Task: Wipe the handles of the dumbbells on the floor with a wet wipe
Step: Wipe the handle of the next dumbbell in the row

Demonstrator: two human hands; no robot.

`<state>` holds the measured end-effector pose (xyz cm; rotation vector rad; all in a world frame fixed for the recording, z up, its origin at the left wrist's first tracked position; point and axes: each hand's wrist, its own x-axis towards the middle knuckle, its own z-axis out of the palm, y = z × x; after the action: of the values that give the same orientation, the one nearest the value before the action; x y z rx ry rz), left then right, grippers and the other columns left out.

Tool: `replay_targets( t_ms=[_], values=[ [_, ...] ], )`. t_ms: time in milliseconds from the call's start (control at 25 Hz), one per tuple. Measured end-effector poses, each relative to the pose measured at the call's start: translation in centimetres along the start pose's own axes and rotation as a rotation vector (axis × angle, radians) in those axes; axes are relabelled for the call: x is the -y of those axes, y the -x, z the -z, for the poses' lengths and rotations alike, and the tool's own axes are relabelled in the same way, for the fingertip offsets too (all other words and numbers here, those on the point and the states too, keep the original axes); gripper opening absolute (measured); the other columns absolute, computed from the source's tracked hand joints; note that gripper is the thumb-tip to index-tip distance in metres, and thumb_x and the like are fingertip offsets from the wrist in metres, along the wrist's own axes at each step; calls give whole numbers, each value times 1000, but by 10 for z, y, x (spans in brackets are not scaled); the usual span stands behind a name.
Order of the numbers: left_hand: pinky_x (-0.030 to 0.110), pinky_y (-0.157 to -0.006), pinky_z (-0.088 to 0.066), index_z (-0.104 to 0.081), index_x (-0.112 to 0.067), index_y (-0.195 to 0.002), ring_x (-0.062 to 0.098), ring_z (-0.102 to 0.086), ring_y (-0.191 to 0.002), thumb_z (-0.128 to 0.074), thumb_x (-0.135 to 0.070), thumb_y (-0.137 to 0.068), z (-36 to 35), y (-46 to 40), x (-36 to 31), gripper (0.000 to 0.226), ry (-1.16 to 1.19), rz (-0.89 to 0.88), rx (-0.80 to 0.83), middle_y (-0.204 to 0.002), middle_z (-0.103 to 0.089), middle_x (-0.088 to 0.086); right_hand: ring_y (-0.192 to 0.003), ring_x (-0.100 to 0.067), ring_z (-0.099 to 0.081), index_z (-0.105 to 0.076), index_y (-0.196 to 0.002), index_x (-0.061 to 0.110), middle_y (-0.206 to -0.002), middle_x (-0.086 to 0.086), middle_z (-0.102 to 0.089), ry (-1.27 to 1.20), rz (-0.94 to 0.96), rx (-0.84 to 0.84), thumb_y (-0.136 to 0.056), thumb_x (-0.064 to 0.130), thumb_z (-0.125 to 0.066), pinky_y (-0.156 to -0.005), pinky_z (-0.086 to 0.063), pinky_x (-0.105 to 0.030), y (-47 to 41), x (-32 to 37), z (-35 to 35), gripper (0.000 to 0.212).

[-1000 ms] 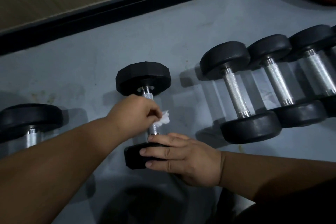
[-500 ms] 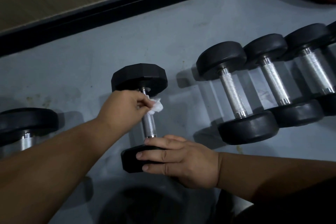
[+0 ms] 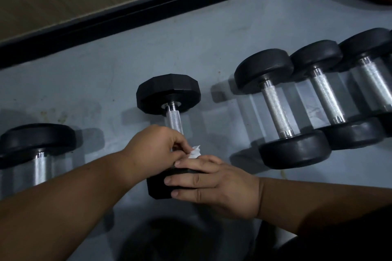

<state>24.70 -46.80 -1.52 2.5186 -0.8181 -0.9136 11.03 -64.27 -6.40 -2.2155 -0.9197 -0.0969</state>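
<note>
Left grip: fingers pinch the wet wipe round the near end of the knurled handle.
Right grip: fingers lie fairly straight over the near head, pressing down — holding, not clutching.
Hex dumbbell: lies on the grey floor, apart from the round-headed dumbbells at right and one at left.
Handling: wipe soft, limp, likely to snag on knurling; dumbbell heavy and stiff — best steadied by a head.
</note>
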Motion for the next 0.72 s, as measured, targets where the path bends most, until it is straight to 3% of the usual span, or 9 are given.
replay_targets(
  t_ms=[280,560,720],
  values=[
    [19,-74,-53,-75,-38,-83,-8,-63,-75,-76,-29,-80,5,-23,1,10,-11,48,-102,-79,-72,-22,-145,-29,-38,-64,-136,15,-151,1,-52,6,-3,-18,-99,8,-63,-106,-39,-47,-5,3,-2,37],
    [27,-83,-55,-77,-32,-82,-5,-67,-81,-79,-21,-78,23,-38,9,12,79,49,-203,-82,-74,-17,-146,-32,-35,-61,-139,14,-154,0,-48,-1,-1,12,-98,5,-63,-103,-41,-52,-4,1,-2,42],
    [16,-88,-52,-78,-30,-84,-10,-67,-87,-79,-16,-79,21,-23,11,15,165,32,-186,-88,-75,-20,-145,-32,-37,-62,-138,15,-154,1,-47,-4,-6,16,-97,7,-65,-98,-42,-51,-5,4,-3,42]
  ],
)
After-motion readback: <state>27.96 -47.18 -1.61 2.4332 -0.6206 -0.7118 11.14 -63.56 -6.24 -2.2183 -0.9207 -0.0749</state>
